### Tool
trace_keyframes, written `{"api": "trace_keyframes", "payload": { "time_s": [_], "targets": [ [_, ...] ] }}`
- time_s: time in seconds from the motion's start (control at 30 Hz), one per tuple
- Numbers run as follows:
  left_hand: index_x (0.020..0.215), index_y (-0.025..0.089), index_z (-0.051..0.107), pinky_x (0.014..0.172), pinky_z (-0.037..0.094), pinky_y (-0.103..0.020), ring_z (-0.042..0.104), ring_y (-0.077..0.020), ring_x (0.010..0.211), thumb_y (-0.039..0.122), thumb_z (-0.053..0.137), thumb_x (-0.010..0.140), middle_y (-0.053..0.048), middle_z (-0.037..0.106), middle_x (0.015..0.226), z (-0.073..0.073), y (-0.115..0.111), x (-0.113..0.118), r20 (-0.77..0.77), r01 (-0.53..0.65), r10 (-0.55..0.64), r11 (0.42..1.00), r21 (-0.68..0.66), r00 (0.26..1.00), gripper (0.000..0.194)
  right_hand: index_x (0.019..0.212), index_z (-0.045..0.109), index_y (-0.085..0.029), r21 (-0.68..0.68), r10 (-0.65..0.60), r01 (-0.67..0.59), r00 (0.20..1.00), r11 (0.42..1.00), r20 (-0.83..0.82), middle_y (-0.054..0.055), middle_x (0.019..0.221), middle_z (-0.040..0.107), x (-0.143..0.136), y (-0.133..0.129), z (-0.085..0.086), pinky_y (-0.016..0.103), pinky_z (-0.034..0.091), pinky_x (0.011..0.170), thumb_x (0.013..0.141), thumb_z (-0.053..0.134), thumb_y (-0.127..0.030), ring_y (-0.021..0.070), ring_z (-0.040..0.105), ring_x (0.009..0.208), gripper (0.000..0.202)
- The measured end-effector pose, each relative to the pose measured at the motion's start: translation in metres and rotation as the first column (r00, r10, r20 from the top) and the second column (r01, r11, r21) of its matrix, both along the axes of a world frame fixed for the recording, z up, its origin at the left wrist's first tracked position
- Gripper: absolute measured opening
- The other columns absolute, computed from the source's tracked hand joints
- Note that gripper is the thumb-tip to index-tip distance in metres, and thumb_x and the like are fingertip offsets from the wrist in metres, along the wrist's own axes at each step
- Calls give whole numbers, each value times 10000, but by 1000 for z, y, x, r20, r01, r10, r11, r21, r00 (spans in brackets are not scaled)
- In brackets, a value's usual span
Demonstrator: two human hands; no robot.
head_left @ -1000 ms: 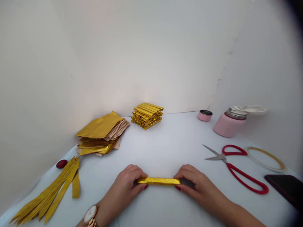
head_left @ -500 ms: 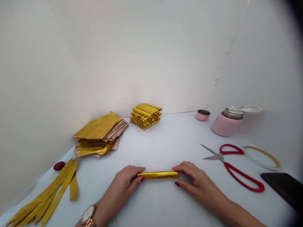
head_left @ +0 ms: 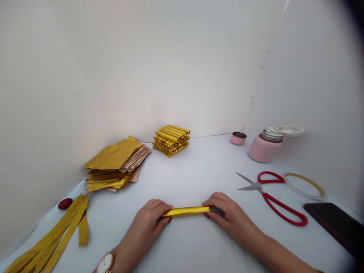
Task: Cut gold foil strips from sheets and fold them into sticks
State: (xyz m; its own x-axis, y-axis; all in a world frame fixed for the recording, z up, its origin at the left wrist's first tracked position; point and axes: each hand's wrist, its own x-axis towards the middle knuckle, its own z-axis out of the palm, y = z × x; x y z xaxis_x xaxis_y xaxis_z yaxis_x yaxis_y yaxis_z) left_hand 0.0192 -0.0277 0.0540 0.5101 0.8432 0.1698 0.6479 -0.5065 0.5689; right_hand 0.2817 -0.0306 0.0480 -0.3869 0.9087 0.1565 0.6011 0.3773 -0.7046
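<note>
A shiny gold paper tube (head_left: 186, 211), narrow and flattened, lies crosswise between my two hands near the front of the white table. My left hand (head_left: 152, 218) pinches its left end between thumb and fingers. At the opposite end, the thumb and fingers of my right hand (head_left: 226, 212) close on the tube. Behind it, a neat stack of similar gold tubes (head_left: 171, 140) stands by the back wall. A pile of gold paper sheets (head_left: 115, 161) with tan undersides sits at the back left.
Gold paper strips (head_left: 57, 235) fan out at the front left, beside a dark red oval object (head_left: 65, 203). On the right lie open red-handled scissors (head_left: 263, 188), a tape roll (head_left: 305, 185) and a dark phone (head_left: 332, 223). Behind them are a pink bottle (head_left: 265, 148) and pink cap (head_left: 238, 138).
The fingers and thumb of my right hand have closed onto the right end of the tube. My left hand keeps its pinch. The view has shifted slightly to the right.
</note>
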Motion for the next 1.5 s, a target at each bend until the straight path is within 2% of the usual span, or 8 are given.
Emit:
{"api": "trace_keyframes", "payload": {
  "time_s": [0.27, 0.4, 0.6, 0.77, 0.9, 1.2, 1.4, 1.5],
  "targets": [
    [1107, 229, 562, 843, 436, -318, 541, -197, 941, 162, 540, 820, -57, 588, 1022, 0, -1, -2, 7, -47, 47, 999, 7, 999, 295, 1031, 563, -217, 10, -72, 72, 997, 997, 10, 33, 860, 572, 1, 0, -4, 311, 440, 757, 777, 571, -222, 187, 538, 824, 254],
    [1070, 221, 574, 787, 454, -311, 561, -194, 863, 215, 578, 788, -50, 594, 954, 5, -1, -4, 67, -139, 140, 990, -26, 988, 282, 864, 577, -213, -29, -203, 204, 979, 979, 20, 7, 733, 559, 2, -4, 0, 262, 420, 610, 797, 530, -311, 170, 525, 677, 128],
    [883, 175, 618, 568, 438, -243, 545, -154, 606, 325, 512, 814, -8, 610, 701, 3, 3, -6, 145, -312, 343, 928, -202, 928, 196, 542, 429, -211, -265, -338, 320, 941, 909, -21, -49, 470, 378, 1, -5, 6, 230, 251, 432, 837, 398, -423, 120, 347, 444, 364],
    [855, 181, 627, 554, 407, -230, 551, -151, 598, 296, 542, 774, 18, 610, 657, 0, 2, -2, 146, -301, 355, 905, -300, 923, 164, 596, 490, -201, -492, -357, 284, 932, 823, -60, -49, 475, 443, -4, -5, 3, 209, 199, 379, 800, 446, -464, 90, 296, 392, 335],
    [825, 178, 635, 576, 410, -230, 558, -153, 631, 280, 552, 761, 13, 616, 666, -2, -1, 1, 216, -271, 364, 891, -363, 906, 147, 666, 531, -194, -569, -386, 277, 919, 775, -79, -55, 482, 470, -10, -7, 2, 194, 199, 357, 781, 478, -409, 70, 283, 357, 249],
    [707, 149, 589, 519, 359, -205, 504, -114, 539, 392, 717, 602, 31, 547, 559, -11, 7, 4, 544, -172, 517, 810, -561, 661, 294, 638, 477, -195, -583, -430, 203, 858, 787, -282, -80, 461, 430, -10, -6, -12, 180, 184, 347, 754, 496, -497, 50, 276, 332, 324],
    [734, 146, 596, 531, 339, -202, 475, -110, 548, 429, 746, 562, 27, 548, 579, -16, 12, 5, 633, -119, 532, 810, -575, 562, 363, 627, 471, -174, -552, -387, 133, 843, 823, -374, -70, 492, 443, -7, 1, -24, 180, 213, 376, 741, 541, -510, 39, 329, 353, 362],
    [749, 145, 601, 559, 353, -213, 492, -125, 585, 436, 720, 598, 8, 573, 629, -18, 13, 5, 650, -119, 513, 827, -550, 560, 349, 632, 491, -165, -537, -384, 119, 826, 835, -413, -52, 515, 480, -7, 3, -25, 177, 230, 392, 726, 576, -489, 49, 393, 394, 349]
  ]
}}
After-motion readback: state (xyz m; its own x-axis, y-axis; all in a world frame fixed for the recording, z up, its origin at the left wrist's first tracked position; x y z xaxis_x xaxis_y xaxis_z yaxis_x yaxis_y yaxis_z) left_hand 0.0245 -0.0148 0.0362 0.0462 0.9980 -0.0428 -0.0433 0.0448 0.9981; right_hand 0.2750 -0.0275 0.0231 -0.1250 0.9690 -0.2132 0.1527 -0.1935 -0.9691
